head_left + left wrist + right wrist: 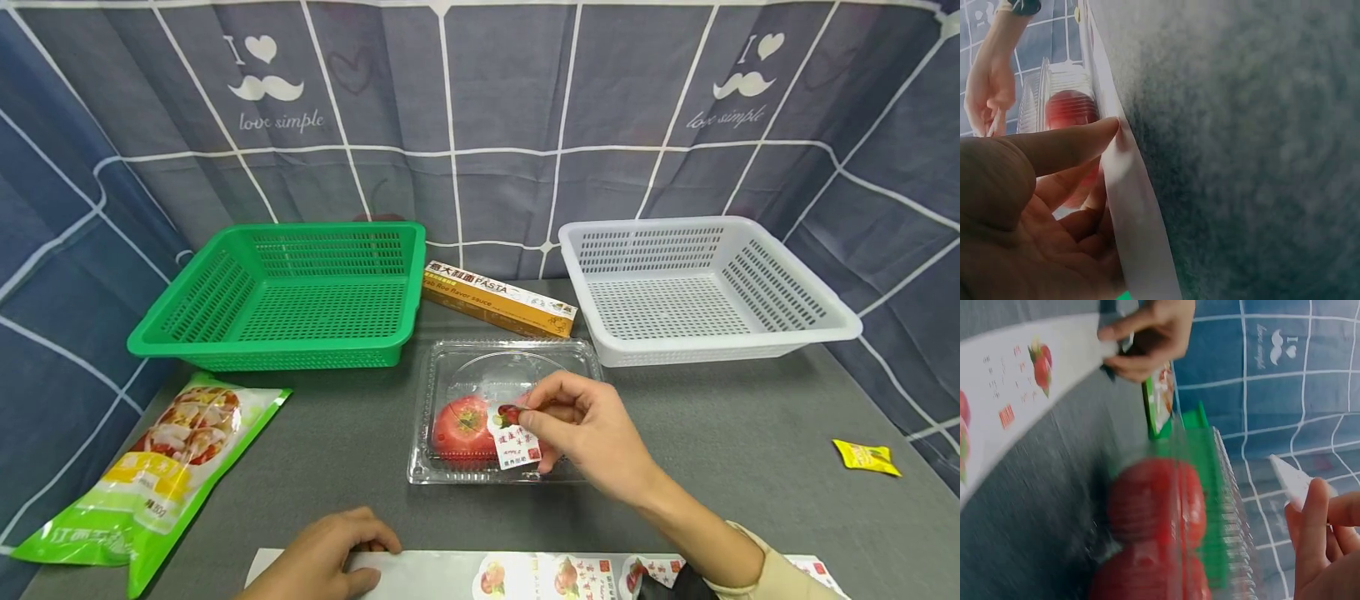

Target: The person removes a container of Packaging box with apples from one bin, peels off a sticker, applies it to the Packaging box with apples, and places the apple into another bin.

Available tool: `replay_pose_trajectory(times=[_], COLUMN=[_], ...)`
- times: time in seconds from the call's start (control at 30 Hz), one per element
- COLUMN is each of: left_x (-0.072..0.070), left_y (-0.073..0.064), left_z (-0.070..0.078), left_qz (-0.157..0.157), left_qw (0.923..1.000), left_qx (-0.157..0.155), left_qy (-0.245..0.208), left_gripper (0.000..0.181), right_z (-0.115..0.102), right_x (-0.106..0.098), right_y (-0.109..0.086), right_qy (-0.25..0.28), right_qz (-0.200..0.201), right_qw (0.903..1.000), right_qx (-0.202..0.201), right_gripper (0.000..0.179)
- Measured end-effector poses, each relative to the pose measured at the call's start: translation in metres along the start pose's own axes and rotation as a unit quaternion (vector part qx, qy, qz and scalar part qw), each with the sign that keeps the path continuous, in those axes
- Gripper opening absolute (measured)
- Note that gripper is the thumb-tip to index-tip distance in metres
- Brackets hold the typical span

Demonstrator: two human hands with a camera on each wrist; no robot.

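One printed label [516, 446] hangs from the right hand [588, 427], whose fingers [557, 387] pinch its upper end, above a clear plastic container [480, 367] at the middle of the gray surface [712, 442]. Two round red fruits [459, 429] sit inside the container, both visible through the plastic in the right wrist view. The step in hand appears to be labelling; with the label apart from the container, the next move likely calls for lowering it flat onto the plastic and smoothing it down. Nearest the person, the left hand [330, 554] pinches the left end of a white label strip [438, 575] printed with more fruit. Behind the container, a pasta box [498, 300] lies between a green basket [300, 358] at left and a white basket [720, 348] at right, their perforated floors showing. A green food bag [165, 467] lies at far left, a small yellow packet [866, 458] at far right.
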State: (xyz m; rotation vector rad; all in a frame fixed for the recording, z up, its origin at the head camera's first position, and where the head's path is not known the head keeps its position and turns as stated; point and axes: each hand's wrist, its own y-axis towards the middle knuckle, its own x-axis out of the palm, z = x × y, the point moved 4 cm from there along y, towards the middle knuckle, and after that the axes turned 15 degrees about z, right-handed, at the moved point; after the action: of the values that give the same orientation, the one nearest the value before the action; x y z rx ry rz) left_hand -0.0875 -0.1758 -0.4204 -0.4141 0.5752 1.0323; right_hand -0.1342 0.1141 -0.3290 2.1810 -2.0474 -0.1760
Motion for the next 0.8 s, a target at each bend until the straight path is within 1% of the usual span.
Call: replay_pose_trajectory(times=[0.07, 0.1, 0.2, 0.27, 0.3, 0.33, 0.37, 0.4, 0.43, 0.47, 0.5, 0.53, 0.57, 0.63, 0.67, 0.7, 0.73, 0.8], left_x=[0.0, 0.0, 0.0, 0.0, 0.0, -0.001, -0.002, -0.004, -0.005, -0.007, -0.009, -0.011, -0.012, -0.015, -0.016, -0.016, -0.017, -0.016], left_y=[0.0, 0.0, 0.001, 0.002, 0.003, 0.003, 0.003, 0.003, 0.003, 0.004, 0.006, 0.008, 0.01, 0.016, 0.019, 0.022, 0.026, 0.032], left_z=[0.001, 0.001, 0.001, 0.002, 0.003, 0.005, 0.007, 0.009, 0.012, 0.015, 0.017, 0.019, 0.021, 0.026, 0.028, 0.031, 0.033, 0.037], left_qz=[0.007, 0.009, 0.014, 0.021, 0.028, 0.047, 0.064, 0.087, 0.112, 0.133, 0.155, 0.175, 0.191, 0.223, 0.236, 0.248, 0.257, 0.263], left_qw=[0.9997, 0.9995, 0.9988, 0.9986, 0.9985, 0.9975, 0.9958, 0.993, 0.9899, 0.9881, 0.9863, 0.9842, 0.9812, 0.9697, 0.9628, 0.9568, 0.9524, 0.9476], left_qx=[0.004, -0.001, -0.015, -0.015, -0.007, 0.022, 0.041, 0.058, 0.068, 0.06, 0.043, 0.014, -0.025, -0.085, -0.106, -0.117, -0.122, -0.122], left_qy=[0.021, 0.029, 0.044, 0.047, 0.047, 0.05, 0.051, 0.054, 0.055, 0.048, 0.037, 0.018, -0.003, -0.052, -0.077, -0.096, -0.111, -0.135], left_gripper=[0.023, 0.023, 0.023, 0.023, 0.022, 0.023, 0.023, 0.024, 0.025, 0.027, 0.03, 0.034, 0.039, 0.049, 0.052, 0.055, 0.058, 0.061], right_z=[-0.001, -0.001, 0.001, 0.004, 0.005, 0.007, 0.008, 0.009, 0.01, 0.011, 0.012, 0.012, 0.012, 0.013, 0.013, 0.013, 0.014, 0.014], right_x=[-0.003, -0.004, -0.005, -0.006, -0.007, -0.007, -0.007, -0.008, -0.008, -0.008, -0.009, -0.009, -0.01, -0.011, -0.011, -0.012, -0.012, -0.012], right_y=[0.004, 0.006, 0.013, 0.016, 0.018, 0.02, 0.021, 0.023, 0.024, 0.025, 0.026, 0.027, 0.028, 0.029, 0.029, 0.03, 0.03, 0.03], right_qy=[-0.023, -0.033, -0.058, -0.073, -0.079, -0.084, -0.088, -0.092, -0.096, -0.102, -0.11, -0.12, -0.132, -0.154, -0.164, -0.173, -0.179, -0.19], right_qz=[0.02, 0.025, 0.039, 0.046, 0.049, 0.051, 0.052, 0.053, 0.054, 0.053, 0.054, 0.055, 0.057, 0.06, 0.063, 0.064, 0.064, 0.062], right_qw=[0.9995, 0.9991, 0.9976, 0.9963, 0.9956, 0.9951, 0.9947, 0.9943, 0.9938, 0.9933, 0.9925, 0.9913, 0.9895, 0.9858, 0.9837, 0.9817, 0.9804, 0.9779], right_qx=[0.0, -0.001, 0.003, 0.005, 0.006, 0.009, 0.01, 0.011, 0.01, 0.008, 0.004, -0.004, -0.013, -0.03, -0.038, -0.046, -0.052, -0.062], right_gripper=[0.008, 0.008, 0.007, 0.006, 0.006, 0.006, 0.006, 0.006, 0.005, 0.005, 0.004, 0.004, 0.005, 0.006, 0.007, 0.008, 0.008, 0.01])
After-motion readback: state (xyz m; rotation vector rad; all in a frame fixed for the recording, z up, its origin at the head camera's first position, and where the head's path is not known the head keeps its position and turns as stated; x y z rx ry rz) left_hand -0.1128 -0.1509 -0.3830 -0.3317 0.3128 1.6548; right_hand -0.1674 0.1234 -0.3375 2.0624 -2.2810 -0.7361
